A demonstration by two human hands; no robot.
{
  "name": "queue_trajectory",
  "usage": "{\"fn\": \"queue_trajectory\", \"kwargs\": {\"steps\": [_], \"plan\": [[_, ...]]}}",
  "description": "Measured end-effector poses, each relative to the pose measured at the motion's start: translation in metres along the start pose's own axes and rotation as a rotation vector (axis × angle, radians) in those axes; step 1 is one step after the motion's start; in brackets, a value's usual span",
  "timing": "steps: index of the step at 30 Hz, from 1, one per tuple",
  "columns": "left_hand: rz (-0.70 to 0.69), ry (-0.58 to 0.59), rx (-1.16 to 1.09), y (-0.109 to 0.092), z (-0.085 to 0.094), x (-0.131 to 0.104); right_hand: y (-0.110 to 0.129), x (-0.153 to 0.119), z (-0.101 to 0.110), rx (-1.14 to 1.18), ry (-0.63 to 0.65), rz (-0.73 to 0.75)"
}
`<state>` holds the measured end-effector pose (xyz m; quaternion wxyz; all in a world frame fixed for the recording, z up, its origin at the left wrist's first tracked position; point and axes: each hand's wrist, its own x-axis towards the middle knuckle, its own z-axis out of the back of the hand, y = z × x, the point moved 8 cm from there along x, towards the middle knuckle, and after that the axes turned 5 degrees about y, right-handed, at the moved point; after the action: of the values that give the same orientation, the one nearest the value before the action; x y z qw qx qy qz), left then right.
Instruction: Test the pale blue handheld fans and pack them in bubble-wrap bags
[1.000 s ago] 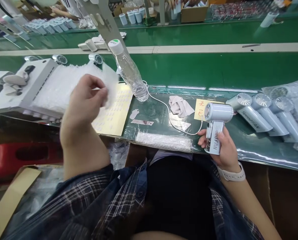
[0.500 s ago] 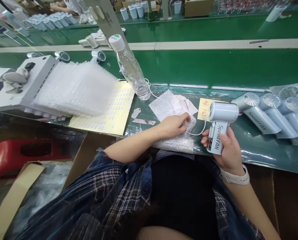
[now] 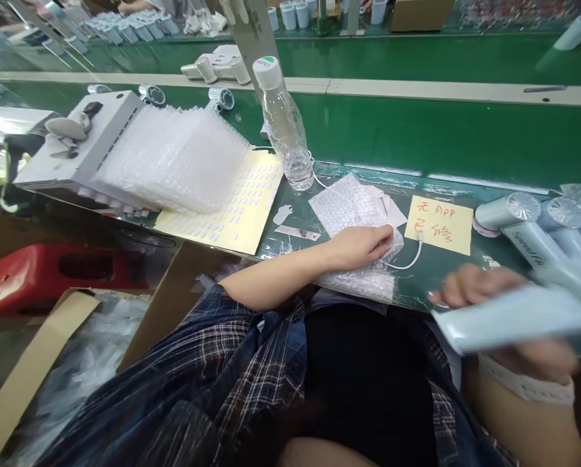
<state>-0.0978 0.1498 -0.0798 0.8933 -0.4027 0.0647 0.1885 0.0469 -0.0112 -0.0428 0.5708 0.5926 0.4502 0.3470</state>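
Observation:
At the right, my right hand [image 3: 538, 353] is closed round a pale blue handheld fan [image 3: 509, 318], tilted on its side and smeared by motion. My left hand [image 3: 361, 248] rests with curled fingers on bubble wrap [image 3: 341, 204]; whatever its fingers hold, if anything, is hidden. A white charging cable [image 3: 407, 264] comes out beside that hand, its plug lying free on a yellow note [image 3: 439, 224] with red handwriting. Several more fans [image 3: 524, 237] lie together at the right, partly covered by the held one.
A clear water bottle [image 3: 287, 130] stands behind the bubble wrap. To the left are a stack of bubble bags [image 3: 173, 159], a yellow sticker sheet [image 3: 251, 224] and a grey box [image 3: 83, 143]. A metal blade [image 3: 297, 232] lies near the bench edge; a red stool [image 3: 47, 279] is below.
My right hand has swung the fan to the right and tipped it over, away from the note. The cable plug now shows apart from the fan. My left hand stays on the bubble wrap.

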Motion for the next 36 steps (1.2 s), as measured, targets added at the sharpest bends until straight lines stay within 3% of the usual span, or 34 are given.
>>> {"fn": "queue_trajectory", "kwargs": {"steps": [2,4,5,7,9,13,17,18,20,22,25,28,34,36], "plan": [[-0.041,-0.028,-0.025,-0.002,0.001,0.000,-0.019,0.015,0.010,-0.166,-0.146,-0.101],[-0.056,-0.039,-0.037,-0.002,0.001,0.000,-0.026,0.021,0.019,-0.156,-0.268,-0.098],[-0.051,-0.038,-0.035,-0.002,0.001,0.001,-0.026,0.023,0.018,-0.070,-0.249,-0.065],[-0.022,-0.026,-0.022,0.000,-0.001,0.002,-0.025,0.025,0.005,0.135,-0.060,-0.017],[0.006,-0.009,-0.008,0.001,-0.002,0.003,-0.026,0.023,-0.004,0.118,0.072,-0.061],[0.006,0.015,-0.004,0.000,-0.003,0.003,-0.030,0.021,0.020,-0.244,-0.131,-0.157],[-0.017,0.015,0.003,-0.002,-0.002,0.003,-0.026,0.026,0.007,-0.012,0.152,-0.034],[-0.017,0.017,0.006,-0.002,-0.002,0.003,-0.029,0.028,0.010,-0.070,0.141,-0.047],[-0.018,0.021,0.007,-0.002,-0.003,0.003,-0.036,0.030,0.022,-0.229,-0.007,-0.092],[-0.025,0.021,0.009,-0.003,-0.003,0.003,-0.037,0.030,0.024,-0.163,-0.073,-0.072],[-0.037,0.015,0.021,-0.003,-0.004,0.004,-0.029,0.029,0.007,0.110,0.071,0.026],[-0.031,0.017,0.026,-0.003,-0.003,0.004,-0.019,0.024,-0.005,0.171,0.193,0.044],[-0.019,0.025,0.031,-0.005,-0.003,0.004,-0.012,0.020,-0.012,0.244,0.242,0.063],[-0.024,0.025,0.034,-0.005,-0.004,0.004,-0.016,0.025,-0.012,0.149,0.214,0.032]]}}
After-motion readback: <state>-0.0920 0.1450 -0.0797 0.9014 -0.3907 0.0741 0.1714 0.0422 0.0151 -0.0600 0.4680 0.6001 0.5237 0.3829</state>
